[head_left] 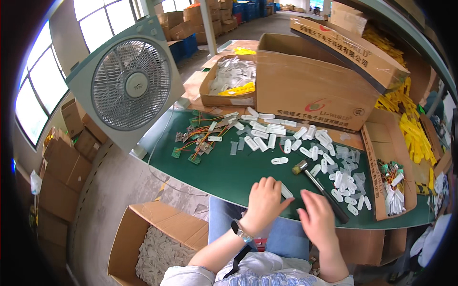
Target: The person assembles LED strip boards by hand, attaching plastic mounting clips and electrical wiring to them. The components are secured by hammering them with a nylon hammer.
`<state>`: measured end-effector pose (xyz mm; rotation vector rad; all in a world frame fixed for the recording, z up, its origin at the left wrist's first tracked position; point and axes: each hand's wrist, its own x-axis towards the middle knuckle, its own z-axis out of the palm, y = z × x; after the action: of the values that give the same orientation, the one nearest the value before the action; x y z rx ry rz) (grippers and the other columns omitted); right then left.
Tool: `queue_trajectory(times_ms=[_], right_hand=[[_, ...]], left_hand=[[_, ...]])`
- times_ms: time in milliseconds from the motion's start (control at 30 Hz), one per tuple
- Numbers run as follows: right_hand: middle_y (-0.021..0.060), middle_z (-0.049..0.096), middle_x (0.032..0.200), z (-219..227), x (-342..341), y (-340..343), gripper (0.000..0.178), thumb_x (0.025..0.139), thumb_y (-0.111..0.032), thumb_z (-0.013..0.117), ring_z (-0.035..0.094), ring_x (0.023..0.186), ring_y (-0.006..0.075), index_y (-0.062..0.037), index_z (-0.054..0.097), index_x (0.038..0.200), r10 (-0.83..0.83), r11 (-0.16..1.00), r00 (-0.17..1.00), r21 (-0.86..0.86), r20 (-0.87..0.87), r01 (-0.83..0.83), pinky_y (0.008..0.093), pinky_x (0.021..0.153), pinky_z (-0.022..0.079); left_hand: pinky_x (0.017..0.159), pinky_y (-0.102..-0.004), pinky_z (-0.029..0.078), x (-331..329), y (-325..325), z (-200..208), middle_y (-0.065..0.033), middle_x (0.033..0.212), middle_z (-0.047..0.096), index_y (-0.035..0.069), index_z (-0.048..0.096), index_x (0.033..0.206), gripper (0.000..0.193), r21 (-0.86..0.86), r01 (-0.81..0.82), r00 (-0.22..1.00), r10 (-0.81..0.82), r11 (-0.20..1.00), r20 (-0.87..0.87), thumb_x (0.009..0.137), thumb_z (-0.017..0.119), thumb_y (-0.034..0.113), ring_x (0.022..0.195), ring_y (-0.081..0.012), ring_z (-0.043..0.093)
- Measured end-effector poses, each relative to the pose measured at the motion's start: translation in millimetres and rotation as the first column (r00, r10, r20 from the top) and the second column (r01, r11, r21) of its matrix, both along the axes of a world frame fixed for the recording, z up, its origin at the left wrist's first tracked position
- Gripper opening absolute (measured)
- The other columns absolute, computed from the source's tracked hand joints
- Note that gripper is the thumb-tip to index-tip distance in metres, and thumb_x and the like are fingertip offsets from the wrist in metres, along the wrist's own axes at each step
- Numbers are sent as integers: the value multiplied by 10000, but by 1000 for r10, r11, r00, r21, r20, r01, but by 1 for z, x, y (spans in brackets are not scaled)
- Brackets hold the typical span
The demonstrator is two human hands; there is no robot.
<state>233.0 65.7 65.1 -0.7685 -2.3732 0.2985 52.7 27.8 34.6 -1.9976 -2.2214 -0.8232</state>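
My left hand [264, 202] is over the front edge of the green work table [229, 176], its fingers forward and the thumb out to the side. Just right of it, my right hand [317, 217] is open, fingers apart from the thumb. One white plastic casing [286, 191] lies between the two hands, close to the left fingers; whether they touch it I cannot tell. A hammer [317, 183] with a black handle lies beyond my right hand. Several more white casings [260, 128] and clear plastic pieces [350, 159] are scattered past it. Green circuit boards with orange wires [195, 140] lie at the left.
A box fan [131, 83] stands at the left. Large cardboard boxes [305, 86] line the back. An open carton tray [381, 167] with wired parts sits at the right, near yellow strips [412, 136]. A carton of grey-white pieces [162, 252] stands on the floor at left.
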Motion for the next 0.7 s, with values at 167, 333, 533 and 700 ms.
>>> queue_trajectory(times_ms=[167, 333, 533, 700], right_hand=[[131, 642, 1184, -32, -32, 1, 412, 761, -100, 773, 598, 1130, 305, -8, 667, 1148, 63, 995, 991, 64, 117, -71, 427, 897, 495], [97, 666, 1114, -48, -35, 7, 278, 766, -50, 754, 623, 1080, 280, -33, 705, 1040, 33, 995, 999, 88, 24, -35, 419, 882, 499], [84, 679, 1049, -53, -35, 9, 211, 787, -7, 725, 640, 1030, 274, -41, 706, 994, 39, 998, 996, 56, -74, -34, 417, 877, 502], [89, 677, 1046, -51, -37, 8, 216, 789, 9, 710, 638, 1031, 277, -39, 706, 1000, 39, 999, 995, 24, -93, -37, 417, 881, 503]], left_hand=[[822, -407, 480, -23, -21, 10, -107, 1026, 629, 29, 672, 1094, 418, 74, -25, 999, 22, 997, 38, 774, 779, 275, 971, -299, 591], [823, -431, 484, -156, 5, 23, -96, 1005, 640, 75, 677, 1066, 274, 236, -234, 958, 266, 943, -111, 816, 731, 173, 977, -295, 600], [844, -430, 484, -240, 60, 2, -77, 925, 661, 104, 708, 950, 150, 270, -343, 841, 422, 900, -337, 833, 721, 197, 989, -281, 606], [863, -451, 491, -269, 86, -9, -93, 968, 703, 99, 704, 902, 209, -71, -480, 869, 463, 874, -174, 809, 755, 279, 1033, -295, 623]])
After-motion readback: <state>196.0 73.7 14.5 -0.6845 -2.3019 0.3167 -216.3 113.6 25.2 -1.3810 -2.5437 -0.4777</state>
